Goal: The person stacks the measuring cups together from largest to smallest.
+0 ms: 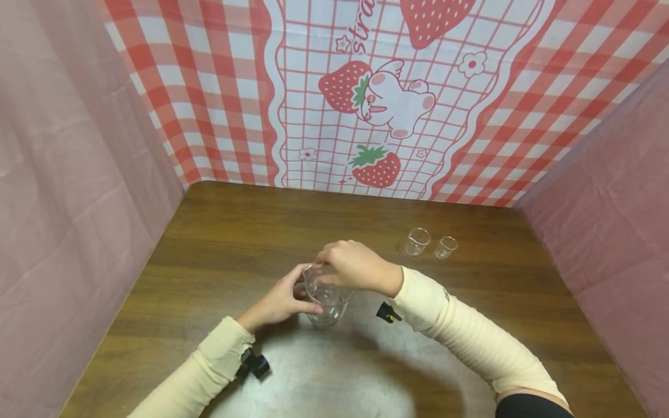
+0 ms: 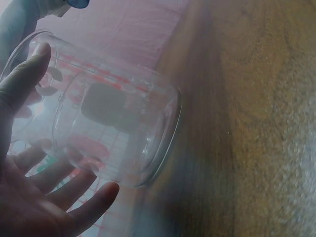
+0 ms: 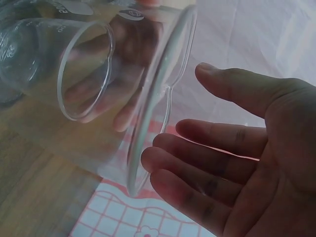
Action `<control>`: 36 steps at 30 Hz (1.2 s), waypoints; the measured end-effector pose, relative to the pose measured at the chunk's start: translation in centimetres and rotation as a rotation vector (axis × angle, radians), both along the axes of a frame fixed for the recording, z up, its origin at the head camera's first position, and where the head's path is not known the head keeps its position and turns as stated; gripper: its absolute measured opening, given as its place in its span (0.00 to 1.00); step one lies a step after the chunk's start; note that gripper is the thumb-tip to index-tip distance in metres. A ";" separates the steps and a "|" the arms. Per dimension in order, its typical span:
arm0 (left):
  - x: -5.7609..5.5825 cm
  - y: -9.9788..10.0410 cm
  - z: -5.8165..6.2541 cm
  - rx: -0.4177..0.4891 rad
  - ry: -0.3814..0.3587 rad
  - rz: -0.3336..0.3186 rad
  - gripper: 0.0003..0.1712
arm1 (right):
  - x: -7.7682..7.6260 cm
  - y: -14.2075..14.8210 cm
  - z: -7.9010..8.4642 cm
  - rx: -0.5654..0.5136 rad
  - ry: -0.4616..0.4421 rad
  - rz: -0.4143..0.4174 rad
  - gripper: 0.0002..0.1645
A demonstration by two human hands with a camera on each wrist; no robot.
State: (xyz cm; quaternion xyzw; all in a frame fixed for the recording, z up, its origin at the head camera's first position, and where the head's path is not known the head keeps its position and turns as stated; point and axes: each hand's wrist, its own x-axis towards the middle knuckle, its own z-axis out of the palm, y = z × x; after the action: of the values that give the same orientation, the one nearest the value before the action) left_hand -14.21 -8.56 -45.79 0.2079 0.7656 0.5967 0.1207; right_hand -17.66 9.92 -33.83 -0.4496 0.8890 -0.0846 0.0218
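A large glass beaker [image 1: 342, 307] stands on the table, and a smaller beaker [image 3: 85, 74] sits inside it, seen through its wall in the right wrist view. My left hand [image 1: 279, 301] grips the large beaker from the left, thumb on the near side and fingers round the far side. Over the mouth is my right hand [image 1: 358, 268]; in the right wrist view its fingers are spread and slightly bent beside the rim, with nothing between them and the thumb.
Two small glass beakers, a wider one [image 1: 417, 242] and a narrower one [image 1: 446, 248], stand side by side further back on the right of the wooden table [image 1: 235, 232]. A checked strawberry cloth [image 1: 225, 93] hangs behind; pink curtains [image 1: 78, 174] flank both sides.
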 end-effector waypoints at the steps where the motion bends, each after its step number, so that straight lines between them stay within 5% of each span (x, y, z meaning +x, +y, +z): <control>1: 0.0 0.0 0.0 -0.001 0.001 -0.001 0.47 | 0.0 0.0 0.0 -0.002 0.000 -0.002 0.17; 36: -0.1 0.1 -0.1 0.019 0.005 -0.008 0.48 | -1.2 1.2 1.0 -0.021 0.041 -0.034 0.19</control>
State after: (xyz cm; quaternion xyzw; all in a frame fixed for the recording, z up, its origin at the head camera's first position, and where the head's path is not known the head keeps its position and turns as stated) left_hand -14.34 -8.46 -45.92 0.2136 0.7594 0.6028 0.1193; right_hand -18.84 11.09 -32.81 -0.4362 0.8958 -0.0853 -0.0025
